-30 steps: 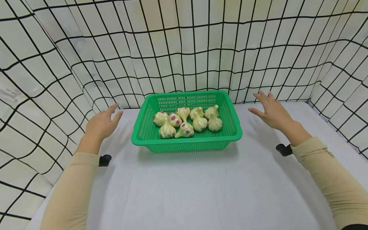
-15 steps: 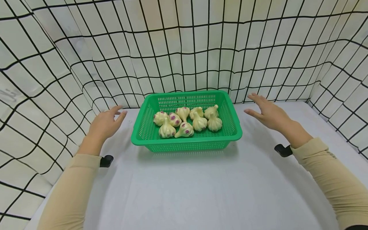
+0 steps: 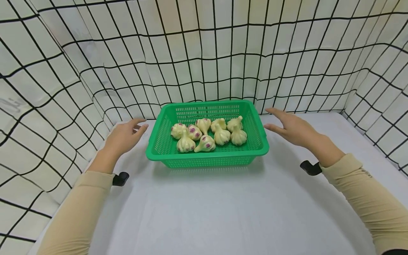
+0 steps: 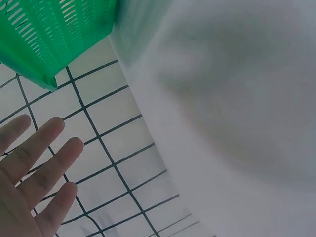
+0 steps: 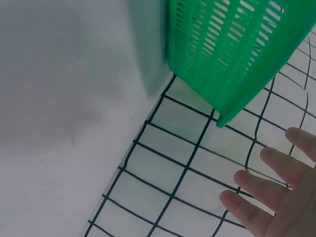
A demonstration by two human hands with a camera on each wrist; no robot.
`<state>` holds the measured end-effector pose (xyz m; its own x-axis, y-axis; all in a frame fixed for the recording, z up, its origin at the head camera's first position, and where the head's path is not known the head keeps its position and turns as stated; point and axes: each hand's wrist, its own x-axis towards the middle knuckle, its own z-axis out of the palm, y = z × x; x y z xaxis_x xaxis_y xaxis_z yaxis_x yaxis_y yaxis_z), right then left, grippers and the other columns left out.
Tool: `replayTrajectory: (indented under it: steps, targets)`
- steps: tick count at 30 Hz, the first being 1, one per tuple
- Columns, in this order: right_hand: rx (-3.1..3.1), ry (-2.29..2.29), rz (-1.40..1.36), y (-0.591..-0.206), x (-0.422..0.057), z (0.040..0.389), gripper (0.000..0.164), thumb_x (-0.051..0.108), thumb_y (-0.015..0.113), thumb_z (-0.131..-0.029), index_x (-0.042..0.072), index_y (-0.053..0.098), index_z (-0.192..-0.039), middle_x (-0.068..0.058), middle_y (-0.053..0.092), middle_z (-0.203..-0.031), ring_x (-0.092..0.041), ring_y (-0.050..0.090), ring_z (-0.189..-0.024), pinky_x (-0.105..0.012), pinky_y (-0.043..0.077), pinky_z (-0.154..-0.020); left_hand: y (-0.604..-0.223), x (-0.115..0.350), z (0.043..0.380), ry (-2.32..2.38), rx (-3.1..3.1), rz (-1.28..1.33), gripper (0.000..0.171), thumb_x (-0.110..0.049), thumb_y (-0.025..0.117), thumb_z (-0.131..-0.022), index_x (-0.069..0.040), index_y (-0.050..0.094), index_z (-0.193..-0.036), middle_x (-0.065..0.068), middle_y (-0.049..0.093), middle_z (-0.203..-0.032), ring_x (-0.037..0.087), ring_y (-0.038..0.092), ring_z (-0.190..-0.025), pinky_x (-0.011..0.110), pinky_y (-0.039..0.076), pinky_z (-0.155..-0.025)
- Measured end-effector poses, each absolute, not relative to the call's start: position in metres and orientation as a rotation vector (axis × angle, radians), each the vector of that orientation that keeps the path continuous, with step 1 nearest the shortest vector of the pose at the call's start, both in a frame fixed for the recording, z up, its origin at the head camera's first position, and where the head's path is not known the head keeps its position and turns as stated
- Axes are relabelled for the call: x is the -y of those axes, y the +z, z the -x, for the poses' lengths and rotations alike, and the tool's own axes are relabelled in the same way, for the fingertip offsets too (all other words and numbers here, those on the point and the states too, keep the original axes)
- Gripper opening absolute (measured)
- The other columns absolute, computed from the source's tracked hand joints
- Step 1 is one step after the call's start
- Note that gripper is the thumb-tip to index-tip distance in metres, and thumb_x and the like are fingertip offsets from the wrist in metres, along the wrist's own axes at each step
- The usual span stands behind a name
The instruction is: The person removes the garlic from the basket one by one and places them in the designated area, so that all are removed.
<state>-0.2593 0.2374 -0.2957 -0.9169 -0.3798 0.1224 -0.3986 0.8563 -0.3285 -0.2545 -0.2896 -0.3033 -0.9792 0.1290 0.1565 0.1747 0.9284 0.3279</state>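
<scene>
A green plastic basket with slotted walls stands on the white table, holding several garlic bulbs, some with purple patches. Left of it, my left hand hovers with fingers spread and nothing in it. My right hand is at the other side, thumb and forefinger pointing toward the right rim, also holding nothing. In the left wrist view, the fingers are apart from the basket's wall. The right wrist view shows the right fingers below the basket's corner, with a gap between.
White walls with a black wire grid rise behind the basket and along both sides. The white tabletop stretches out in front of the basket. A black wrist camera mount sticks out from the left cuff, and another mount from the right.
Both hands have moved inward toward the basket, the left one rightward and the right one leftward. The basket and the garlic bulbs have stayed in place.
</scene>
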Motion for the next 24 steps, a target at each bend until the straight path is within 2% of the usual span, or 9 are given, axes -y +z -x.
replayTrajectory:
  steps: [4,12,16,24]
  targets:
    - [2.936,0.559,-0.667,-0.296,-0.232,0.256,0.069,0.047,0.052,-0.107,0.009,0.031,-0.161,-0.023,0.035,-0.161,-0.046,0.035,-0.145,-0.066,0.034,-0.109,-0.306,0.285,0.256,-0.565,2.957,0.265,0.066,-0.054,0.035,-0.109,-0.007,0.042,-0.154,0.028,0.058,-0.138,0.046,0.058,-0.122,0.063,0.049,-0.092]
    - [2.833,0.593,-0.761,-0.298,-0.214,0.256,0.061,0.037,0.058,-0.106,0.005,0.042,-0.156,-0.022,0.043,-0.156,-0.044,0.037,-0.144,-0.061,0.031,-0.113,-0.314,0.284,0.253,-0.614,2.942,0.304,0.058,-0.047,0.041,-0.11,-0.01,0.044,-0.154,0.027,0.062,-0.133,0.044,0.06,-0.118,0.061,0.05,-0.088]
    - [2.78,0.638,-0.809,-0.297,-0.205,0.26,0.056,0.033,0.061,-0.105,0.006,0.047,-0.153,-0.021,0.048,-0.153,-0.042,0.041,-0.142,-0.06,0.032,-0.113,-0.317,0.287,0.251,-0.643,2.927,0.349,0.058,-0.047,0.042,-0.109,-0.012,0.043,-0.155,0.026,0.063,-0.131,0.044,0.061,-0.116,0.061,0.05,-0.088]
    - [2.788,0.799,-0.927,-0.306,-0.187,0.276,0.055,0.031,0.061,-0.105,0.009,0.047,-0.153,-0.017,0.054,-0.146,-0.037,0.051,-0.133,-0.059,0.041,-0.106,-0.321,0.29,0.248,-0.688,2.929,0.452,0.056,-0.043,0.045,-0.11,-0.011,0.042,-0.156,0.026,0.065,-0.127,0.045,0.059,-0.119,0.065,0.046,-0.094]
